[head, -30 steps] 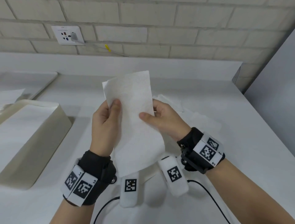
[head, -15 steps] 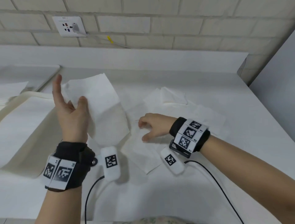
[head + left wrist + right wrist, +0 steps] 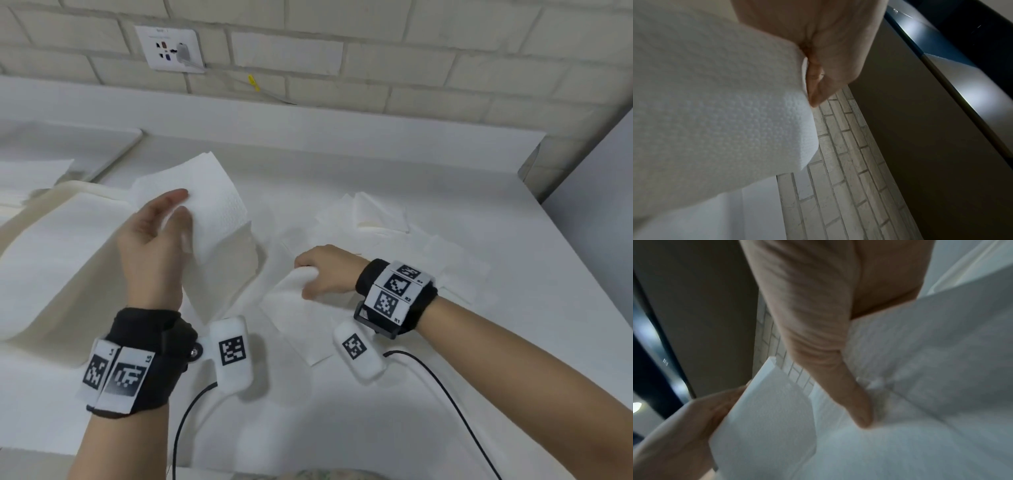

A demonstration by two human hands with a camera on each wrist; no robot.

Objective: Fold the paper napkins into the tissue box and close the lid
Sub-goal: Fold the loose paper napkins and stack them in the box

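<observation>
Fingers (image 3: pixel 178 197) of the left hand (image 3: pixel 150 240) pinch a folded napkin (image 3: pixel 212 205) at ten o'clock; right hand (image 3: pixel 325 270) grasps another napkin (image 3: pixel 291 308) on the table (image 3: pixel 445 342)

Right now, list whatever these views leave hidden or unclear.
- Tissue box: head view cuts it at the left edge; its lid cannot be identified.
- Left hand: fingertips hidden behind the folded napkin it holds.
- Right hand: right wrist view is blurred, so its grip on the table napkin is unclear there.
- Loose napkins: overlapping white-on-white; count unreadable.
</observation>
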